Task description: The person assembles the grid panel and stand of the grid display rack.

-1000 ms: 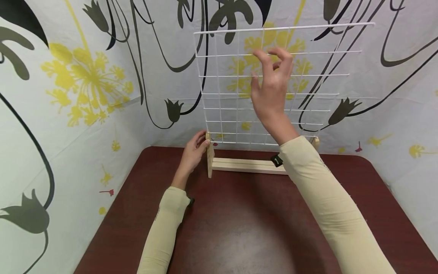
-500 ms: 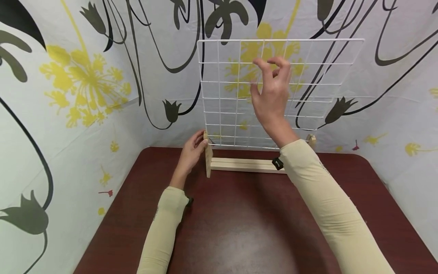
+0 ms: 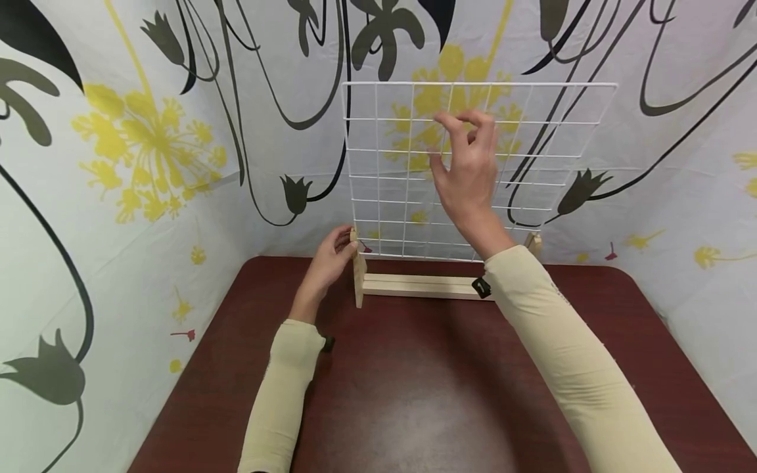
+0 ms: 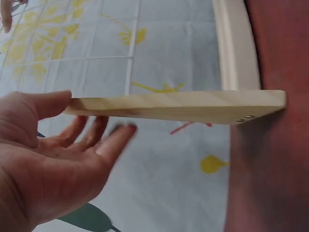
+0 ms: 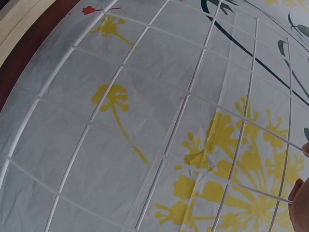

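Note:
A white wire grid (image 3: 532, 138) stands in a pale wooden stand (image 3: 420, 286) at the far edge of a dark red-brown table (image 3: 414, 394). My right hand (image 3: 458, 141) is raised in front of the grid, its fingertips curled onto a horizontal wire near the top. Those fingertips (image 5: 301, 200) show at the edge of the right wrist view, against the grid (image 5: 183, 96). My left hand (image 3: 331, 253) holds the top of the stand's left upright. In the left wrist view the thumb lies on the upright (image 4: 183, 104) and the fingers (image 4: 104, 140) reach behind it.
Cloth walls printed with yellow flowers and black stems (image 3: 148, 144) close in the table on the left, back and right. The stand's right upright (image 3: 534, 243) shows beside my right forearm. The table's near surface is bare wood.
The top edge of the grid has come lower in view and my right hand has come down with it. My left hand has stayed at the left upright.

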`<state>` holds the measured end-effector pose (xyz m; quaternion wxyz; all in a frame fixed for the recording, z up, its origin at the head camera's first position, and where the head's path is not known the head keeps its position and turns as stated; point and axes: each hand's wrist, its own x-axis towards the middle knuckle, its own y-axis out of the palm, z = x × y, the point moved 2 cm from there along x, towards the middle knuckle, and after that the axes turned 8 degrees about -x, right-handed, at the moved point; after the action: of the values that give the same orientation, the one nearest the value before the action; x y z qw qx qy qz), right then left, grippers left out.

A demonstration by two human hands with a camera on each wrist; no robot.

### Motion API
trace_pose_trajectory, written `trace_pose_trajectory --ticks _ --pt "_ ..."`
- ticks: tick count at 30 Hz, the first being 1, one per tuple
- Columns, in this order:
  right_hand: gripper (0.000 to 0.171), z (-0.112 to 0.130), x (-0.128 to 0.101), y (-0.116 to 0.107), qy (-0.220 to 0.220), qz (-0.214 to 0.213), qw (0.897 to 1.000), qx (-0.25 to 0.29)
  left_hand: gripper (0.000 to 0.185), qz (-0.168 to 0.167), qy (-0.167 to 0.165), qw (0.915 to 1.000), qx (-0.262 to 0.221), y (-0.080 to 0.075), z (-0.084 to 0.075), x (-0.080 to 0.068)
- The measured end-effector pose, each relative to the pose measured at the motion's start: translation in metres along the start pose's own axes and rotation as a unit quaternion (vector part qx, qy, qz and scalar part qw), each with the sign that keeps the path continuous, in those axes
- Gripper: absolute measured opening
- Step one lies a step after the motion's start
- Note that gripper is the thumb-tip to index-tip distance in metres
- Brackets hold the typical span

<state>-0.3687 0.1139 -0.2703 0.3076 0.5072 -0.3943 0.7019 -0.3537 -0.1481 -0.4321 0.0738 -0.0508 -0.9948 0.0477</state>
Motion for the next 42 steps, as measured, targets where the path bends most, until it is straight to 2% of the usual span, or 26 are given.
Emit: trace_pose_trajectory --ticks 2,5,7,9,12,15,17,20,23,27,29,31,33,35,37,39,41,42 --pt "0.046 0.0 0.0 0.001 0.0 0.001 1.0 -0.001 0.056 -0.002 0.009 0.9999 0.007 0.003 -0.006 0.004" --pt "0.046 -0.001 -0.001 0.001 -0.002 0.003 1.0 -0.005 0.053 -0.019 0.063 0.9976 -0.02 0.011 -0.024 0.013" --pt "0.046 -0.001 -0.002 0.002 -0.003 0.006 1.0 -0.008 0.047 -0.041 0.118 0.991 -0.047 0.017 -0.04 0.021" --pt "0.047 -0.002 -0.004 0.002 -0.006 0.011 1.0 -0.01 0.041 -0.066 0.172 0.9802 -0.072 0.024 -0.058 0.03" --pt "0.048 -0.003 -0.006 0.002 -0.013 0.021 1.0 -0.012 0.039 -0.095 0.213 0.9662 -0.109 0.033 -0.082 0.043" --pt "0.048 -0.003 -0.009 0.003 -0.012 0.025 1.0 -0.004 0.043 -0.108 0.21 0.9579 -0.164 0.039 -0.097 0.052" --pt "0.049 -0.004 -0.009 0.003 -0.01 0.024 1.0 0.003 0.044 -0.116 0.198 0.9534 -0.196 0.042 -0.101 0.055" --pt "0.051 -0.004 -0.009 0.001 -0.008 0.027 1.0 0.009 0.043 -0.128 0.19 0.9452 -0.232 0.043 -0.102 0.057" --pt "0.051 -0.003 -0.009 -0.004 -0.02 0.056 0.998 -0.003 0.039 -0.134 0.196 0.9368 -0.258 0.044 -0.1 0.057" --pt "0.058 -0.001 -0.01 -0.022 -0.036 0.105 0.993 -0.05 0.036 -0.135 0.202 0.9287 -0.28 0.043 -0.098 0.057" --pt "0.059 -0.003 -0.013 -0.034 -0.031 0.098 0.992 -0.07 0.035 -0.138 0.205 0.9257 -0.287 0.043 -0.096 0.058" --pt "0.055 -0.009 -0.015 -0.046 -0.007 0.057 0.996 -0.072 0.034 -0.142 0.208 0.9226 -0.292 0.043 -0.095 0.059" --pt "0.049 -0.019 -0.018 -0.056 0.034 -0.014 0.997 -0.061 0.033 -0.143 0.21 0.9197 -0.299 0.042 -0.094 0.059" --pt "0.043 -0.034 -0.019 -0.066 0.09 -0.087 0.991 -0.051 0.033 -0.143 0.212 0.9185 -0.302 0.042 -0.093 0.06" --pt "0.041 -0.051 -0.02 -0.075 0.158 -0.133 0.978 -0.036 0.032 -0.14 0.212 0.9173 -0.307 0.042 -0.092 0.059" --pt "0.043 -0.064 -0.02 -0.084 0.229 -0.135 0.964 0.003 0.032 -0.139 0.212 0.9153 -0.313 0.042 -0.091 0.059" --pt "0.037 -0.074 -0.023 -0.089 0.299 -0.103 0.947 0.056 0.032 -0.138 0.211 0.9143 -0.317 0.042 -0.09 0.058" --pt "0.033 -0.08 -0.025 -0.089 0.334 -0.08 0.935 0.09 0.032 -0.139 0.211 0.9134 -0.319 0.041 -0.089 0.058"
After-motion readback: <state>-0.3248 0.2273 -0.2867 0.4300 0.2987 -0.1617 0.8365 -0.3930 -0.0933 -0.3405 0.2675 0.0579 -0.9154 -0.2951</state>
